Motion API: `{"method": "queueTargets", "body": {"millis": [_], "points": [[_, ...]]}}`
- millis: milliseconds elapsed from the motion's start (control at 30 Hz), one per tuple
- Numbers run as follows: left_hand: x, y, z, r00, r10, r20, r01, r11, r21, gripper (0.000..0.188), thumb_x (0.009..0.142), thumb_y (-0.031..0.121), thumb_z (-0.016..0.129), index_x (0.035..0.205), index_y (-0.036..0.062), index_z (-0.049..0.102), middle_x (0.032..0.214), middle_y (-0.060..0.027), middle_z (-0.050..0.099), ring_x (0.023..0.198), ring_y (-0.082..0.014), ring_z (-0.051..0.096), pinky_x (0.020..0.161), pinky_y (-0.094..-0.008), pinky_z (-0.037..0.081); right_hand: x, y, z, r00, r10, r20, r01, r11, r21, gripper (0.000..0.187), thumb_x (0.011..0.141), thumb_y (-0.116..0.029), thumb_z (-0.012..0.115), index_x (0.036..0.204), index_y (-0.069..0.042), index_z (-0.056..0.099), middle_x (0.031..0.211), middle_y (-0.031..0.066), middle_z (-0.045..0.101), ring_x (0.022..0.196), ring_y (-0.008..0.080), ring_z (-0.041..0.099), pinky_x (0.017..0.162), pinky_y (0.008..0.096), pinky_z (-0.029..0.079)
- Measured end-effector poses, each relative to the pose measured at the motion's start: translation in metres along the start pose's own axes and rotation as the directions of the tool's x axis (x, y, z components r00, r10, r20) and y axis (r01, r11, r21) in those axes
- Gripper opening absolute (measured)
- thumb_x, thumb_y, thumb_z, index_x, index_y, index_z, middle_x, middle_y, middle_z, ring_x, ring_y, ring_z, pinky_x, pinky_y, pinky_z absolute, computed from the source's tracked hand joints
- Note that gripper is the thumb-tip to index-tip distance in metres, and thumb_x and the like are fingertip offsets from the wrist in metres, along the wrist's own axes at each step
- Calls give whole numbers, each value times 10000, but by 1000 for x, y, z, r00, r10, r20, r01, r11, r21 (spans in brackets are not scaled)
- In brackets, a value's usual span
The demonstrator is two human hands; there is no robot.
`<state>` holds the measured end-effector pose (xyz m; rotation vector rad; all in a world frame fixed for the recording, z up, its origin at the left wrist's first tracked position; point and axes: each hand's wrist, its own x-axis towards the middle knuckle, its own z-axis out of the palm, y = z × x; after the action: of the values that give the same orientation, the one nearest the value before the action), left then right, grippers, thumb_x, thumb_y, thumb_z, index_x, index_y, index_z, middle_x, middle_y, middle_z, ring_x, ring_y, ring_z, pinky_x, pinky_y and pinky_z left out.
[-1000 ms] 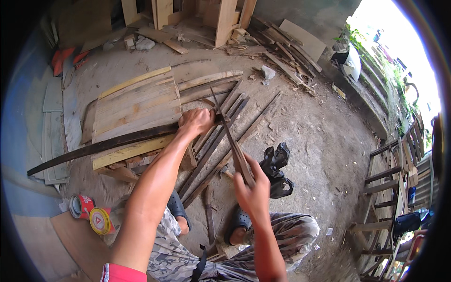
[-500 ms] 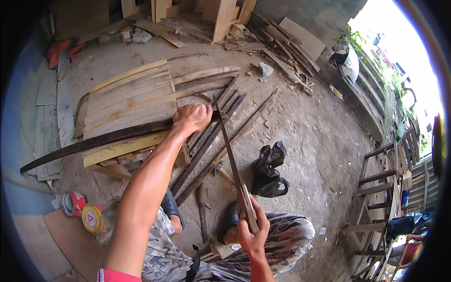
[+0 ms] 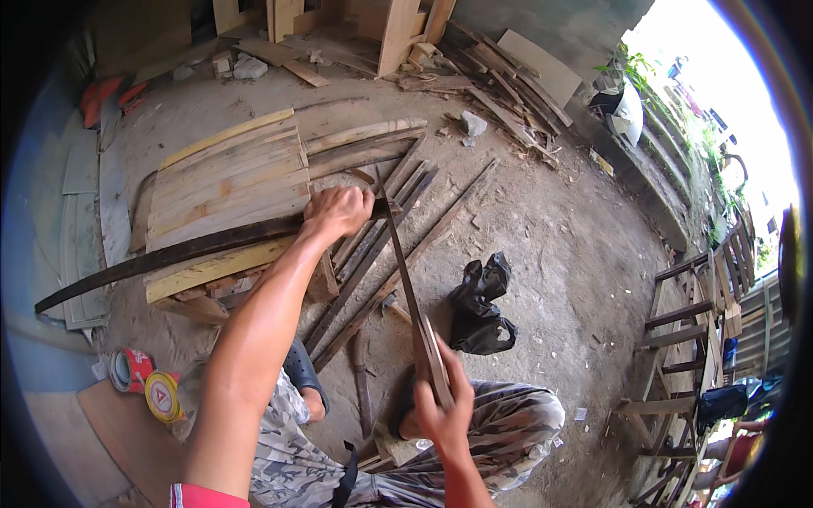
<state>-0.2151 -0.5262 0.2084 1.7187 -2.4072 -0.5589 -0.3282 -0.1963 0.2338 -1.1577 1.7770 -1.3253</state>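
Observation:
My left hand is wrapped over a long dark wooden strip near its right end. The strip lies across a low bench topped with pale planks, and its far left end sticks out past the bench. In my right hand is the handle of a handsaw. Its narrow blade points away from me and crosses the strip's right end, just right of my left fist. How deep the teeth sit in the wood cannot be made out.
Several loose wooden strips lie right of the bench, by a hammer and a black plastic bag. Two cans stand at lower left. Scrap wood is piled at the back; a wooden rack is on the right.
The saw and my right hand have slid a little forward, away from me. My left hand keeps its hold on the strip. The whole view has shifted slightly.

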Motion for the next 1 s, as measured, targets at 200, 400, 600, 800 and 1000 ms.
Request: {"method": "queueTargets", "body": {"millis": [200,400,600,800,1000], "points": [[-2,-3,-2,999,34,-10,-33,997,70,592,1031,408,333,752,28,692,812,-205,711,782,-367,700,785,-539,535,1,-1,-2,998,-34,-44,36,999,38,608,783,-20,554,1390,11,549,900,72,730,709,74,615,696,218,494],[8,-13,6,997,22,-72,-16,996,82,553,1025,352,312,878,15,726,1009,-234,728,944,-416,697,851,-545,521,109,-30,54,993,-107,-54,102,991,-82,545,825,-131,609,1362,-48,564,871,249,688,698,302,700,708,363,541],[0,1,4,1000,23,-19,-22,1000,19,538,1038,365,348,803,54,718,840,-203,725,753,-363,683,837,-554,469,37,18,21,974,-215,-74,212,976,-50,611,817,-63,597,1423,-72,522,981,166,741,778,177,720,757,296,540],[-5,2,0,998,50,-49,-47,997,57,622,1038,416,337,850,-14,747,912,-286,715,905,-444,709,837,-524,551,-17,-14,-9,999,29,23,-27,998,-56,631,809,-69,602,1433,-54,511,800,165,714,649,137,679,652,278,523],[-3,2,-3,997,42,-66,-34,994,108,636,1028,435,333,903,-34,744,973,-325,686,1001,-474,680,893,-540,536,93,-31,37,997,-65,-33,64,998,-25,570,836,-168,607,1392,-60,548,795,232,689,677,331,704,681,373,545]]}}
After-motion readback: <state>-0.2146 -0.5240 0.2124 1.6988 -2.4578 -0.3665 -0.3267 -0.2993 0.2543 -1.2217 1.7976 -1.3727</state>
